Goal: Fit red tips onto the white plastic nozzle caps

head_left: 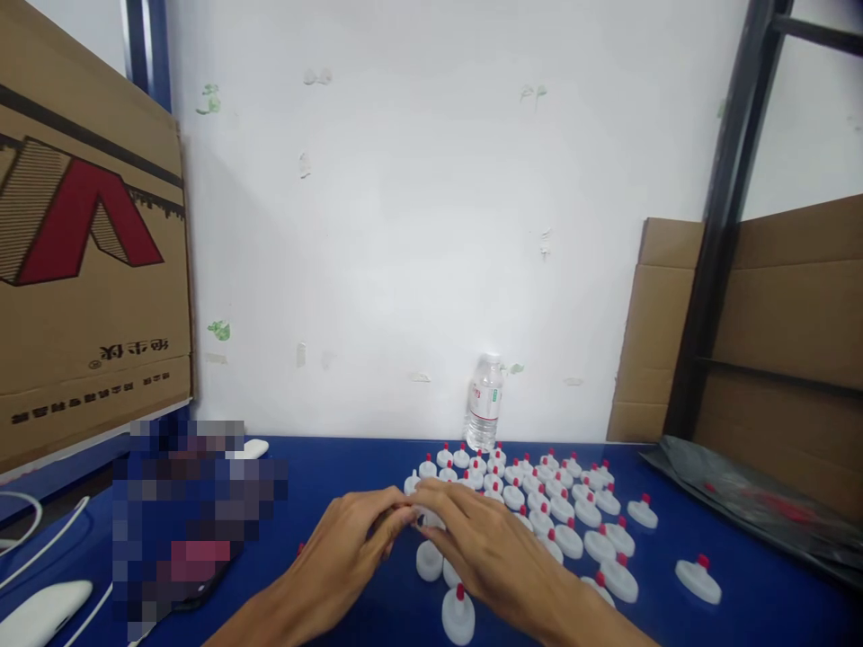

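Note:
Over the blue table, both my hands meet at a white round spout cap [431,518]. My right hand [482,544] has its fingers closed around the cap, covering most of it. My left hand [343,548] pinches right beside it; whatever lies between thumb and forefinger is too small and hidden to name. Just below my fingers is a white cap [430,561] with no red tip showing. Closer to me stands a red-tipped white cap [458,616]. Many more like it, such as this white cap [568,539], crowd the table behind and right of my right hand.
A water bottle [484,403] stands against the white wall. To the left are a large cardboard box [94,359], a blurred-out item [192,530], white cables and a white device [47,613]. A dark plastic bag [761,503] lies along the right edge, near a lone cap [698,582].

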Motion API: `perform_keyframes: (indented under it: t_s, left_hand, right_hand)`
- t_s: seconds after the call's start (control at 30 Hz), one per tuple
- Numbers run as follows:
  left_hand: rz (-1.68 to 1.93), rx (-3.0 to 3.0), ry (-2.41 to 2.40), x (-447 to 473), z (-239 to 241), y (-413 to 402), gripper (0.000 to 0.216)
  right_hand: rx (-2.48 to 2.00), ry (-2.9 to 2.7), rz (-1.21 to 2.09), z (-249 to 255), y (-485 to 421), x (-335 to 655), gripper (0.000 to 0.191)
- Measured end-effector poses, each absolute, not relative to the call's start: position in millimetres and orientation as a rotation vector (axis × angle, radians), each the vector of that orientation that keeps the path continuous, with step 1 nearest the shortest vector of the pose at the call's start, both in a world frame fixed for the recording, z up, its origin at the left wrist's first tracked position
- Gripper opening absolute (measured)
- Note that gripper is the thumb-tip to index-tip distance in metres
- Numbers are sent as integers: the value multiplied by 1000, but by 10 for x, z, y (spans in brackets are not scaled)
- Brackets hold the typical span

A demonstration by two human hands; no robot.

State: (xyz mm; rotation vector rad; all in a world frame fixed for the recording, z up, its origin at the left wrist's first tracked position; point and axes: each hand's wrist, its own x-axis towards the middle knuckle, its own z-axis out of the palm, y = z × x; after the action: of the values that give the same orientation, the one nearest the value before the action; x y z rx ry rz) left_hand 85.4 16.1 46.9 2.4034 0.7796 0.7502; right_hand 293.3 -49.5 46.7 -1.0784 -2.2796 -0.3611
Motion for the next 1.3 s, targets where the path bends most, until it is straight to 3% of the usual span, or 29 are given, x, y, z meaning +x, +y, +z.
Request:
perform_keyframes:
  t_s: [0.17,0.3,0.47,0.8,1.3]
  left_hand:
    - [800,2748,1043,688,602,329,38]
    - [535,2866,1385,504,705,514,33]
    - [274,2840,1435,348,768,624,20]
    - [73,2710,1654,192,719,628,39]
    - [-45,2641,1609,197,640,586,32]
  right_hand:
    - [-1234,-2172,-471,597,-458,3074,28]
    - [-1370,-2068,-302,626,-393,3252,13]
    - [-1488,-2075,-383,607,-303,3362,4]
    - [-1599,-2199,-216,529,-315,3357,12]
    - [-1549,-2217,-191,559,-385,3250,17]
